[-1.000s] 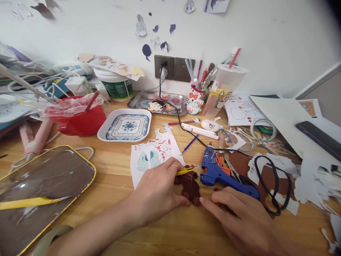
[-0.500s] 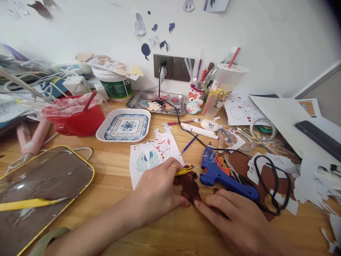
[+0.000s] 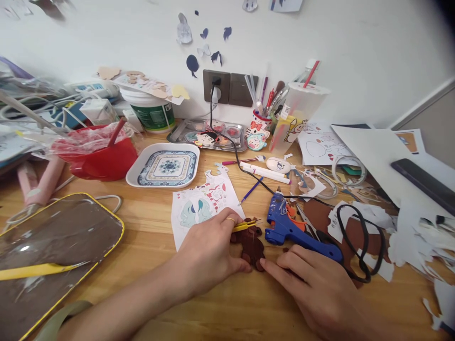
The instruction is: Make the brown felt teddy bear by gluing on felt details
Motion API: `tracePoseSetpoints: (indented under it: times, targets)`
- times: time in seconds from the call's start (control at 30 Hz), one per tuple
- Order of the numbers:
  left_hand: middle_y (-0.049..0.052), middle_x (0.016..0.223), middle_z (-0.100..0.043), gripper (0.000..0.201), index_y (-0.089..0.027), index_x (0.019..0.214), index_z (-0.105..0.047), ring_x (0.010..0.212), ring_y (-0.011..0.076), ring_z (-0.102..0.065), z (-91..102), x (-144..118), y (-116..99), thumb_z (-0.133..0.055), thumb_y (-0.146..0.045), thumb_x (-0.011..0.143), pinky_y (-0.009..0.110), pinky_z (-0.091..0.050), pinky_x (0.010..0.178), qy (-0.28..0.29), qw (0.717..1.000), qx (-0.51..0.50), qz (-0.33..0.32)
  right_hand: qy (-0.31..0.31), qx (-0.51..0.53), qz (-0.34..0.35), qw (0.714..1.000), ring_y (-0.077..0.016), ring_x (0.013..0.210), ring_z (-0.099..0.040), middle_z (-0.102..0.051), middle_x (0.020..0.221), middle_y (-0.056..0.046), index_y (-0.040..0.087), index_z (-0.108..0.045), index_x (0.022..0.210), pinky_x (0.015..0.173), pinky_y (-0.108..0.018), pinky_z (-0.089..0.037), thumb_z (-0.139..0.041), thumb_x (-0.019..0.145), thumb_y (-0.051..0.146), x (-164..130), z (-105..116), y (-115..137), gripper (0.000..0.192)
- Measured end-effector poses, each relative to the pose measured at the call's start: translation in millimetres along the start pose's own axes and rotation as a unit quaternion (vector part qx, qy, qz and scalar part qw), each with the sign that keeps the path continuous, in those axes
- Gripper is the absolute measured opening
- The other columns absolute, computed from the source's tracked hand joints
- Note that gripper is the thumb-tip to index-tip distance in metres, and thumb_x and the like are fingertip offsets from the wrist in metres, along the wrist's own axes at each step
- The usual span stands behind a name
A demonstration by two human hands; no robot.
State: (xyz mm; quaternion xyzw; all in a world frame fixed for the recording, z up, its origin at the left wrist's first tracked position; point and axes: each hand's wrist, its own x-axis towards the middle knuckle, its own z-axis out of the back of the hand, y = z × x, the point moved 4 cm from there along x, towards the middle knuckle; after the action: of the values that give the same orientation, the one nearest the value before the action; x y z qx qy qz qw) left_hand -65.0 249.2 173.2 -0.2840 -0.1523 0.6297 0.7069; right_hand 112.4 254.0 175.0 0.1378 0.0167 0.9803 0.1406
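Observation:
My left hand [image 3: 209,253] rests on the wooden desk and grips yellow tweezers [image 3: 246,225], whose tips lie over a dark brown cut-out piece [image 3: 251,244]. Its thumb presses the lower left edge of that piece. My right hand [image 3: 318,289] lies to the right with its forefinger tip touching the piece's lower right edge; it holds nothing. A blue glue gun [image 3: 295,229] lies just beyond my right hand, its black cord running to the wall socket [image 3: 213,86]. A printed paper cut-out [image 3: 202,203] lies behind my left hand.
A patterned white tray [image 3: 165,166] and a red bowl [image 3: 99,158] stand at the back left. A yellow-rimmed mat [image 3: 53,246] with a yellow tool fills the left. Paper scraps, tape rolls [image 3: 348,170], pens and a plastic cup [image 3: 300,116] crowd the right.
My right forefinger has slid a little left along the brown piece's lower edge. The left hand and tweezers have stayed in place. The view has tilted slightly.

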Motion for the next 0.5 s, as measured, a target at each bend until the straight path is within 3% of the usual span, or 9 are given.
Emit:
tracePoseSetpoints:
  times: [0.2, 0.5]
  targets:
    - [0.002, 0.107, -0.052, 0.049, -0.023, 0.099, -0.046, 0.088, 0.0229, -0.055, 0.1, 0.3, -0.7, -0.068, -0.041, 0.06, 0.034, -0.044, 0.072, -0.001, 1.0, -0.007, -0.003, 0.004, -0.007, 0.002, 1.0, -0.0184, 0.075, -0.05, -0.061, 0.084, -0.008, 0.011, -0.053, 0.114, 0.066, -0.032, -0.043, -0.038, 0.08, 0.006, -1.2, 1.9, 0.3, 0.038]
    - [0.001, 0.106, -0.052, 0.049, -0.023, 0.098, -0.046, 0.087, 0.0223, -0.055, -0.2, 1.0, 0.7, -0.067, -0.044, 0.06, 0.032, -0.044, 0.069, -0.011, 1.0, 0.006, -0.015, 0.059, -0.015, 0.006, 0.998, -0.0187, 0.076, -0.05, -0.061, 0.089, -0.007, 0.014, -0.049, 0.12, 0.066, -0.033, -0.045, -0.041, 0.082, 0.01, 2.2, -0.4, 2.8, 0.039]
